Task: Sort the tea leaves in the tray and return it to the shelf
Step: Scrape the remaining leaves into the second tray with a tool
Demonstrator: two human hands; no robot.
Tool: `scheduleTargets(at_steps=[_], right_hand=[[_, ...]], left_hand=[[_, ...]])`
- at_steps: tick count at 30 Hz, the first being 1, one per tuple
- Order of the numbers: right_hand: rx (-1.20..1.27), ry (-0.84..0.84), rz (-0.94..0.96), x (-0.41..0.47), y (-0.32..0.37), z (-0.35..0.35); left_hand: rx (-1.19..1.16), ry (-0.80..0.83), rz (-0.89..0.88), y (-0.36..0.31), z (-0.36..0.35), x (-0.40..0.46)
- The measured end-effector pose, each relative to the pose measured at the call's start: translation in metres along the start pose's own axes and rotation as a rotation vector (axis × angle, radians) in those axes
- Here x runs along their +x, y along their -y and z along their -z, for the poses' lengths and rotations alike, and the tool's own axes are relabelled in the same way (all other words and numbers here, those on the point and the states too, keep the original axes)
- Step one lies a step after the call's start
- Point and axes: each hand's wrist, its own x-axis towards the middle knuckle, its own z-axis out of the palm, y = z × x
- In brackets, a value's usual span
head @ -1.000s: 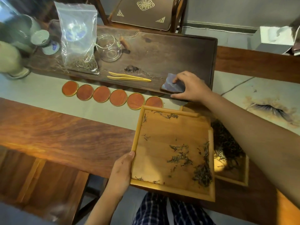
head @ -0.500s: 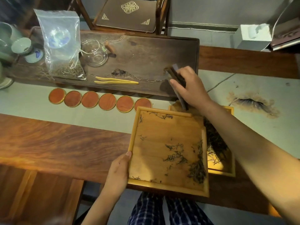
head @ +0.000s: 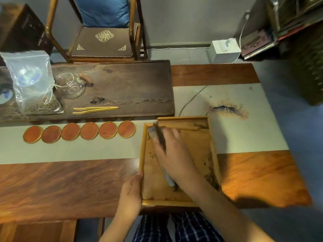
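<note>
Fingers of my right hand (head: pixel 172 154) curl around a flat brush (head: pixel 160 137), its blurred length slanting across the floor of the wooden tray (head: pixel 142 149), directly beneath the palm. My left hand (head: pixel 131 191) grips the tray's near left rim, thumb on the edge. Tea leaves (head: pixel 210 177) lie scattered along the tray's right side, just beside my right wrist. I see the tray resting on the desk (head: pixel 61 186), a row of round coasters (head: pixel 79 131) to its left.

Six round coasters (head: pixel 79 134) — two trays (head: pixel 176 201), two hands (head: pixel 130 193), one tweezers (head: pixel 95 109).
</note>
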Motion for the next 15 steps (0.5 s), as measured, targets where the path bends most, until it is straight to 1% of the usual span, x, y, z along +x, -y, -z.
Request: scheduleTargets(at_steps=[2, 4, 7, 12, 15], right_hand=[[-0.084, 0.035, -0.004, -0.01, 0.003, -0.017], [-0.123, 0.059, -0.053, -0.017, 0.004, -0.03], [-0.231, 0.028, -0.092, -0.019, 0.002, -0.039], [-0.252, 0.012, -0.099, -0.005, -0.009, -0.035], [-0.254, -0.023, -0.143, 0.001, -0.023, -0.025]], left_hand=[[0.001, -0.005, -0.018, 0.002, -0.006, -0.002], [0.007, -0.013, -0.026, 0.007, -0.011, -0.003], [0.017, -0.023, -0.038, 0.014, -0.013, -0.005], [0.053, -0.021, 0.012, 0.014, -0.013, -0.009], [0.059, -0.037, 0.047, 0.013, -0.012, -0.011]])
